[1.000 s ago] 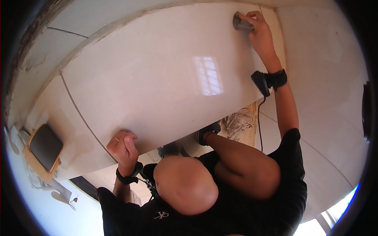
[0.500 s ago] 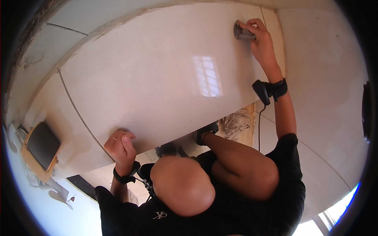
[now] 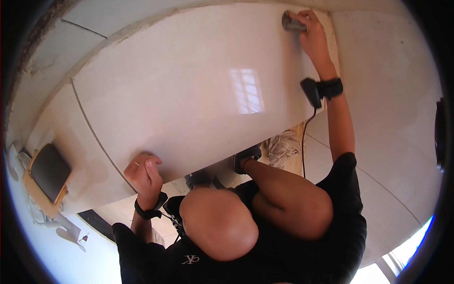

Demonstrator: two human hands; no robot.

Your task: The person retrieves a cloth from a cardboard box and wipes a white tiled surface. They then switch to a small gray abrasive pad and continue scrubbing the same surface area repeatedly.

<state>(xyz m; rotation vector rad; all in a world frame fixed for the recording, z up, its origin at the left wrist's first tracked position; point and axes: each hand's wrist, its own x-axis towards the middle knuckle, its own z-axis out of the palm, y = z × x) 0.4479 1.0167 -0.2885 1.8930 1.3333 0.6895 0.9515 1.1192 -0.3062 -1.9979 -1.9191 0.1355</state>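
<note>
My right hand [image 3: 314, 40] is at the far right end of a glossy cream slab [image 3: 175, 85], arm stretched out. Its fingers close round a small dark grey tool [image 3: 296, 23] with a stubby handle and a wider flat end; its exact kind is unclear. The flat end appears to rest against the slab. Near the slab's front edge at left, my left hand [image 3: 143, 175] is curled into a loose fist. A thin pale band shows on one finger, and I see nothing held in it.
A dark-padded wooden seat [image 3: 49, 173] stands at the far left. Crumpled pale cloth [image 3: 283, 147] lies below the slab's front edge, by my shoe [image 3: 247, 158]. A cable [image 3: 304, 146] hangs from the black device [image 3: 310, 92] on my right wrist. A wall [image 3: 388, 94] borders the slab on the right.
My right hand has slid the grey tool farther away from me, toward the slab's far edge. My left hand has stayed nearly still.
</note>
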